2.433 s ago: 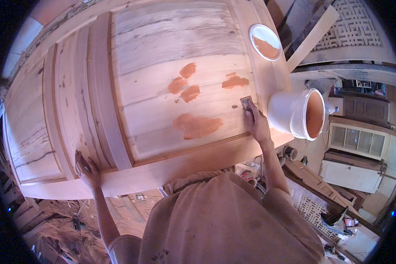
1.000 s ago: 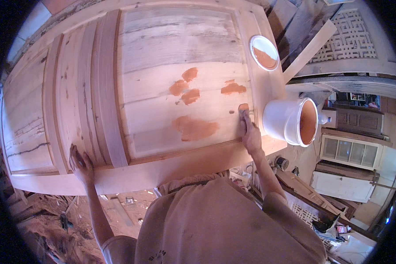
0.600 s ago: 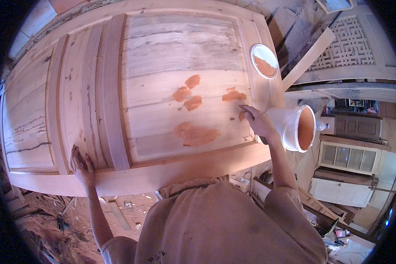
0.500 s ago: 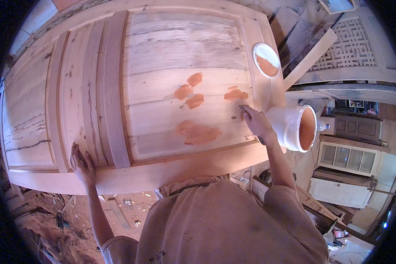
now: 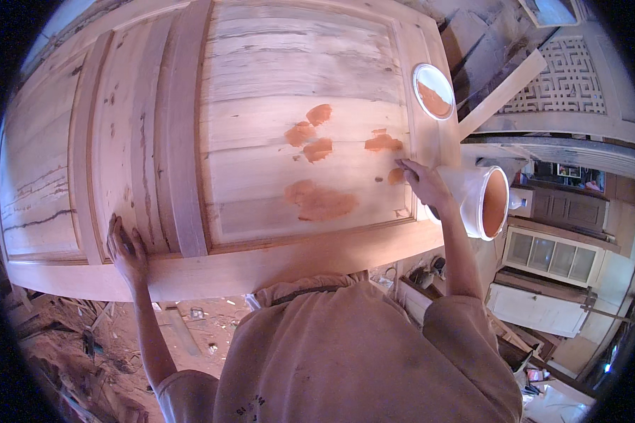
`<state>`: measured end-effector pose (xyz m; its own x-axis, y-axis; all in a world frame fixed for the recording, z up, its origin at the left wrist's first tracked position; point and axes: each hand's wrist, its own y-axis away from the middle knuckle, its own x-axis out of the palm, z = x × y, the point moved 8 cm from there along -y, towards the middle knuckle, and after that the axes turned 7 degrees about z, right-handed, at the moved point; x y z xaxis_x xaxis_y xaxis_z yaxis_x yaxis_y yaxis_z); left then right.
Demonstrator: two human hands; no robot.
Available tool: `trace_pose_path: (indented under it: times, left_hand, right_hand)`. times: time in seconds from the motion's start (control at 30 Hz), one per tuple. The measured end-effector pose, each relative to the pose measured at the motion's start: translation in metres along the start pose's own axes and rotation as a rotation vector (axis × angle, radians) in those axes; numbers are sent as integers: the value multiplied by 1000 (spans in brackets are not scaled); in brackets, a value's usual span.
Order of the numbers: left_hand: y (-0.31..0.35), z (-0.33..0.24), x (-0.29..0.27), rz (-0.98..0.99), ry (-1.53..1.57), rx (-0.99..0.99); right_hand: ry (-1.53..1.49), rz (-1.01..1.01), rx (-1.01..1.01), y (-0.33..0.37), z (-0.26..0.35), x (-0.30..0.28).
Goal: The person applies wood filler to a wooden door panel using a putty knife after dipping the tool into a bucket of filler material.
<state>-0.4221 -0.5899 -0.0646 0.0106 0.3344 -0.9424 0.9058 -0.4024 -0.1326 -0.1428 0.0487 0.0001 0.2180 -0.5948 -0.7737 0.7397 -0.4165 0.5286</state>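
A large pale wooden panelled door [image 5: 247, 120] lies flat in front of me, with several patches of orange-brown filler [image 5: 324, 201] on its right panel. My left hand [image 5: 128, 252] rests on the door's near left part, its fingers stretched out flat and holding nothing. Over the right edge of that panel, my right hand [image 5: 427, 187] is closed, fingers bent; whatever it holds is hidden by the hand. Just left of it shows a small filler patch [image 5: 396, 176]. Beside that hand stands a white bucket [image 5: 466, 201] with orange-brown filler inside.
A round white lid [image 5: 441, 82] smeared with filler lies on the door's right end. Past it are a plank [image 5: 504, 95] and a lattice panel [image 5: 561, 77]. Wood scraps [image 5: 180, 331] litter the floor at the near left. A glazed frame [image 5: 550, 257] leans at the right.
My right hand has shifted slightly right, toward the bucket, and a small filler patch now shows beside it. My left hand stays on the door. The whole view has shifted a little.
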Motion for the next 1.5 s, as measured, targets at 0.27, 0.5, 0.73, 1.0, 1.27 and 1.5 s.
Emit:
trace_pose_path:
  times: [0.27,0.5,0.73,1.0,1.27,1.5]
  left_hand:
    - [6,-2,-5,-7,-16,-21]
    - [0,-7,-4,-8,28,-12]
    - [0,-2,0,12,26,-32]
    - [6,5,1,-6,-42,-19]
    - [1,-3,0,-13,-30,-1]
    - [1,-2,-2,-18,-6,-10]
  right_hand:
    - [64,216,227,48,2,26]
    - [-229,-99,177,72,17,31]
    - [-79,-457,-43,53,36,88]
    - [55,-200,66,68,30,85]
    - [278,109,-154,25,54,35]
    - [409,249,-201,18,33,31]
